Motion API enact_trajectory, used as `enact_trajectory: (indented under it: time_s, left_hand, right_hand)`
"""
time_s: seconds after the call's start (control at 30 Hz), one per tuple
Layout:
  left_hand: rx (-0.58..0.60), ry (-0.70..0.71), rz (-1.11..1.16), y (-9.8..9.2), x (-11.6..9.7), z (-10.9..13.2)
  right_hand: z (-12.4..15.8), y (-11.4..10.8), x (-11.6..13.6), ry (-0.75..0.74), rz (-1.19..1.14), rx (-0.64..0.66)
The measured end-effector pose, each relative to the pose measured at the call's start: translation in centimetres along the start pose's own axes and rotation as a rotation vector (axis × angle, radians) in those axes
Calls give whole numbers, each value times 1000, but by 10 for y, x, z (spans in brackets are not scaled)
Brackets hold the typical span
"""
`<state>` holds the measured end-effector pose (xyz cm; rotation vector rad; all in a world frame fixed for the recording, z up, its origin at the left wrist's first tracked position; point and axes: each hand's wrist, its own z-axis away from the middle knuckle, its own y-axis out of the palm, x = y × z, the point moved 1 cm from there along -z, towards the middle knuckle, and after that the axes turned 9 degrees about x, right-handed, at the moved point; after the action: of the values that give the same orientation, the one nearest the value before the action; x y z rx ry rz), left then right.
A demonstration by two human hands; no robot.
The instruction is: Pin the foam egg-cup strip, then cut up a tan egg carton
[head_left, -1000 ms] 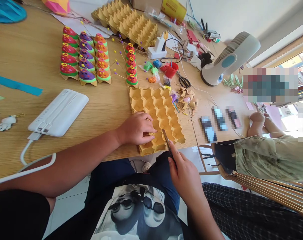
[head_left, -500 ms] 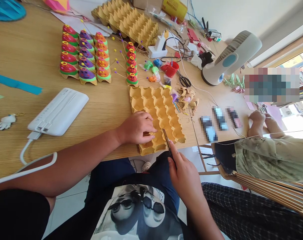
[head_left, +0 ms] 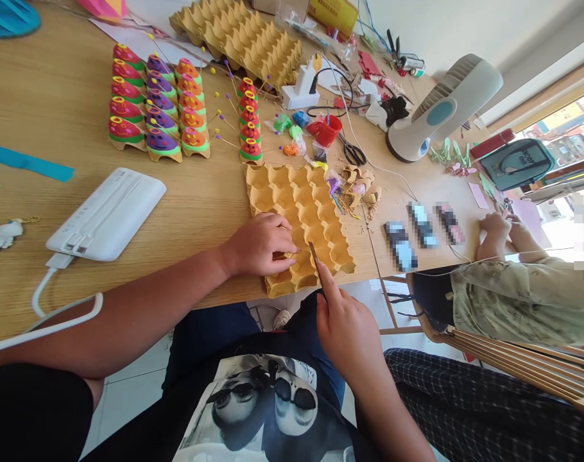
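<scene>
I record my left hand (head_left: 260, 244) lying palm-down, fingers loose and gripping nothing, pressing the near-left cells of the yellow egg tray (head_left: 292, 192), which sits at the near edge of the wooden table (head_left: 200, 199). My right hand (head_left: 343, 327) is closed around a slim knife (head_left: 315, 260), its tip set into a near-edge cell just beside my left hand. A white power bank (head_left: 106, 215) lies left of the tray; another person's hands (head_left: 501, 231) rest at the table's right end.
</scene>
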<state>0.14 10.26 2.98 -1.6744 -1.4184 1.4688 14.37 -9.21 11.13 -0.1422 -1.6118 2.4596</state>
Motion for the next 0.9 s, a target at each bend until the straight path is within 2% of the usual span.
enact_trajectory:
  time_s: [0.27, 0.53, 0.9]
  left_hand:
    - [-10, -18, 7, 0, -1, 0]
    - [-12, -26, 27, 1, 0, 0]
    - [-17, -29, 15, 2, 0, 0]
  right_hand:
    - [12, -1, -4, -9, 63, 22]
    - [6, -1, -1, -25, 96, 17]
    - [14, 4, -13, -56, -49, -31]
